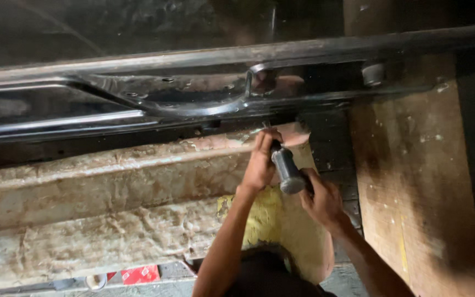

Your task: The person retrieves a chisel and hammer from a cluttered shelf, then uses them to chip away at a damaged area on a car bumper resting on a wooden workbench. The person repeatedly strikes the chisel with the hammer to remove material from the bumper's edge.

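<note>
Bare forearms, no sleeves or gloves; hands bare, no rings visible.

A black metal frame blocks passage above; open room beside the wooden board.

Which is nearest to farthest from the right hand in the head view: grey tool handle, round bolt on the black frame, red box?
1. Grey tool handle: held in the right hand.
2. Round bolt: above, on the black frame.
3. Red box: far lower left.
</note>
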